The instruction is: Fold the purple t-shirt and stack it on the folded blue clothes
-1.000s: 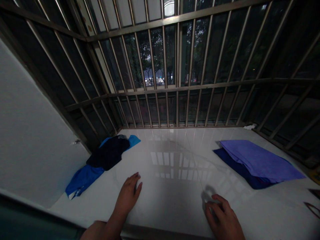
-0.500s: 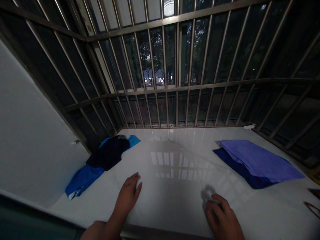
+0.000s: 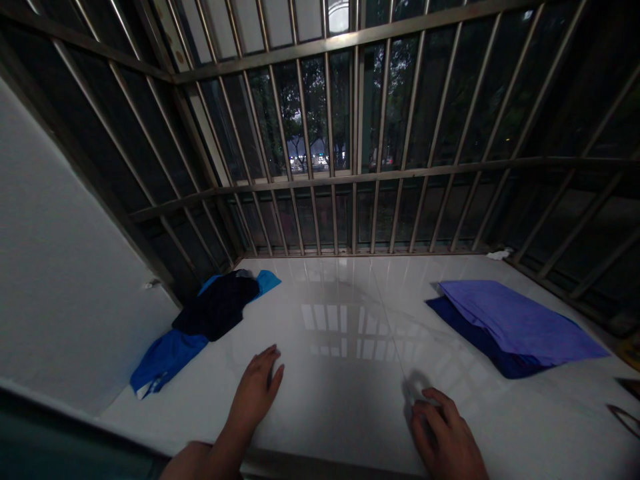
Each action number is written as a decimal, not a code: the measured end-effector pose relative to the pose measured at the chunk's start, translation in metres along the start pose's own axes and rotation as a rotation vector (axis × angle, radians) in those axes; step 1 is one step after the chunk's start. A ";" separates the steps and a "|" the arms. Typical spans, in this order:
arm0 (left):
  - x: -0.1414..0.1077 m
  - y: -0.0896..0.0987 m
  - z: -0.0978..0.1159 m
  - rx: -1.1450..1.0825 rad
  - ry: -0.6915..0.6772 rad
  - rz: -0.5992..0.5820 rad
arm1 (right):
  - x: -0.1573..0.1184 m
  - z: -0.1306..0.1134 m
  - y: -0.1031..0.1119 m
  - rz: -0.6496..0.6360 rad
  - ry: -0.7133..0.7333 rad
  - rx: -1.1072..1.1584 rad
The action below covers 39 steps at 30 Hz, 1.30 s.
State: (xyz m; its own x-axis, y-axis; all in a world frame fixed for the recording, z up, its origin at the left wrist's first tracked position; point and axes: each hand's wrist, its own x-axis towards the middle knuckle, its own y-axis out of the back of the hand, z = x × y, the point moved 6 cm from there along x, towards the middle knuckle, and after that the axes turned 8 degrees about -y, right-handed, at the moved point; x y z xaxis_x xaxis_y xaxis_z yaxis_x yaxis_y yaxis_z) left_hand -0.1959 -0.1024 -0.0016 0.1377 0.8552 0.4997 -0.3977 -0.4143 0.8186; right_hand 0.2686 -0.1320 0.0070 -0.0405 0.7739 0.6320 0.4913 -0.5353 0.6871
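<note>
My left hand [image 3: 257,387] rests on or just over the glossy white tiled ledge [image 3: 340,400], its thumb apart from the fingers and nothing held. Toward the right, my right hand [image 3: 445,430] is half curled with its thumb and fingers apart, and I see nothing in it. Left of my left hand lies a crumpled row of clothes: a bright blue garment [image 3: 167,360] and a black garment [image 3: 217,307] beside it. Beyond my right hand, a folded purple cloth [image 3: 520,317] lies over a dark blue cloth [image 3: 505,360].
Metal window bars [image 3: 354,177] enclose the ledge at the back and both sides. A white wall [image 3: 65,267] stands at the left. A small white scrap [image 3: 499,255] sits in the back right corner, and a dark thin loop [image 3: 625,421] lies at the right edge.
</note>
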 end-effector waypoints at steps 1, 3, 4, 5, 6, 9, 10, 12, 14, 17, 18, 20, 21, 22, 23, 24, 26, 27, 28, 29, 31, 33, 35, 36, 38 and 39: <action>0.000 0.000 0.000 0.002 0.001 -0.002 | 0.000 0.000 0.000 0.000 0.001 0.000; -0.001 -0.001 -0.001 0.003 0.001 -0.003 | 0.000 -0.001 0.001 0.005 0.003 -0.001; -0.001 -0.001 -0.001 0.002 -0.001 -0.002 | -0.001 -0.001 0.001 0.007 0.006 -0.002; -0.001 -0.002 -0.001 0.002 -0.004 0.000 | -0.001 -0.001 0.001 0.007 0.008 -0.005; -0.001 -0.002 -0.002 0.002 -0.006 0.001 | -0.001 -0.002 0.001 0.008 0.012 -0.007; -0.001 -0.003 -0.002 0.012 -0.011 -0.002 | -0.001 -0.002 0.000 0.015 0.023 -0.011; -0.001 -0.003 -0.002 0.016 -0.012 -0.004 | -0.001 -0.001 0.000 0.019 0.027 -0.009; -0.002 -0.004 -0.003 0.024 -0.013 -0.009 | -0.002 -0.001 -0.001 0.026 0.031 -0.004; -0.002 -0.004 -0.003 0.028 -0.013 -0.011 | -0.002 0.001 -0.002 0.025 0.025 0.004; -0.002 -0.004 -0.003 0.028 -0.016 -0.010 | -0.004 0.003 -0.004 0.017 0.009 0.023; -0.001 -0.004 -0.003 0.027 -0.015 -0.011 | -0.004 0.003 -0.004 0.017 0.005 0.028; -0.001 -0.004 -0.004 0.026 -0.008 -0.015 | -0.004 0.003 -0.004 0.017 -0.002 0.032; -0.001 -0.004 -0.004 0.026 -0.003 -0.016 | -0.004 0.003 -0.004 0.015 -0.004 0.031; -0.001 -0.004 -0.004 0.024 0.003 -0.015 | -0.004 0.003 -0.004 0.013 -0.007 0.028; -0.001 -0.004 -0.004 0.023 0.007 -0.014 | -0.004 0.003 -0.004 0.011 -0.011 0.025; -0.001 -0.004 -0.004 0.020 0.009 -0.013 | -0.004 0.003 -0.004 0.010 -0.012 0.022; -0.001 -0.004 -0.004 0.015 0.011 -0.011 | -0.004 0.004 -0.004 0.011 -0.010 0.020; -0.001 -0.003 -0.004 0.013 0.010 -0.011 | -0.004 0.004 -0.004 0.012 -0.006 0.021; -0.001 -0.003 -0.003 0.011 0.007 -0.013 | -0.005 0.004 -0.004 0.011 -0.002 0.020; -0.001 -0.003 -0.003 0.009 0.005 -0.016 | -0.005 0.004 -0.005 0.007 0.002 0.019; -0.001 -0.003 -0.003 0.008 0.003 -0.020 | -0.006 0.004 -0.006 -0.003 -0.002 0.009; -0.001 -0.004 -0.004 0.009 0.005 -0.020 | -0.006 0.005 -0.007 -0.007 -0.009 -0.003; -0.001 -0.004 -0.005 0.011 0.005 -0.018 | -0.006 0.006 -0.007 -0.007 -0.013 -0.011; -0.001 -0.004 -0.005 0.012 0.004 -0.018 | -0.006 0.005 -0.006 -0.006 -0.010 -0.012; -0.001 -0.005 -0.005 0.013 0.002 -0.017 | -0.006 0.005 -0.006 -0.006 -0.001 -0.012; -0.001 -0.005 -0.005 0.013 0.003 -0.016 | -0.005 0.004 -0.006 -0.005 0.004 -0.010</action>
State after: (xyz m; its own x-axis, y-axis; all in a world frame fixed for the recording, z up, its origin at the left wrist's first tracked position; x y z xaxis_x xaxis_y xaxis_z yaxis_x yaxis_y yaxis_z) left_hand -0.1990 -0.0998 -0.0081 0.1409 0.8629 0.4853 -0.3836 -0.4043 0.8303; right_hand 0.2696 -0.1316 -0.0019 -0.0467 0.7753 0.6298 0.4820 -0.5348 0.6940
